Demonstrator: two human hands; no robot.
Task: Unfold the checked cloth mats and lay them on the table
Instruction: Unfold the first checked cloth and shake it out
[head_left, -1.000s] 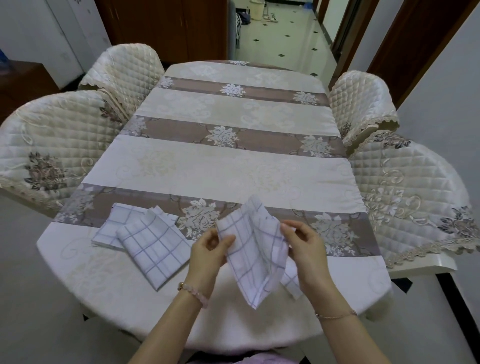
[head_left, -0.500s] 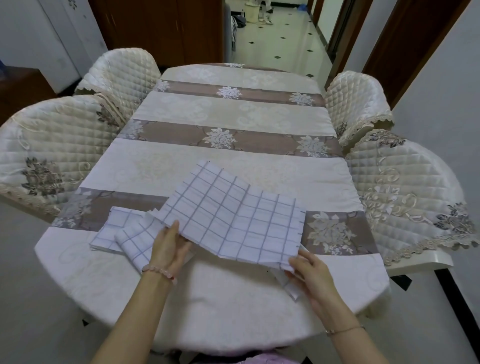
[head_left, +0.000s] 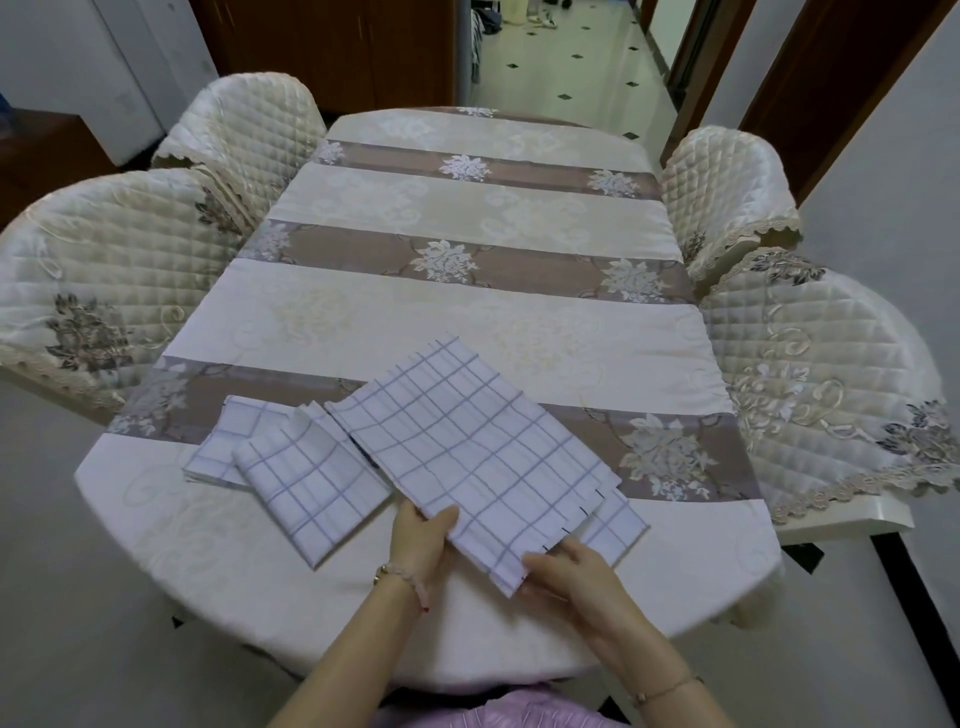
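Note:
A white cloth mat with blue checks (head_left: 467, 441) lies partly unfolded and slanted near the table's front edge. My left hand (head_left: 423, 538) pinches its near left edge, thumb on top. At the near corner, my right hand (head_left: 571, 571) holds the mat with curled fingers. Two folded checked mats sit to the left, one (head_left: 311, 478) overlapping the other (head_left: 234, 436). Another folded mat (head_left: 615, 525) peeks out under the unfolded one on the right.
The oval table (head_left: 467, 312) wears a cream and mauve striped floral tablecloth. Quilted chairs flank it, two on the left (head_left: 104, 280) and two on the right (head_left: 831, 374). A tiled hallway (head_left: 561, 57) opens beyond the far end.
The mat went from bunched in both hands to opened out over the table. It has since turned, and both hands have come together at its near edge.

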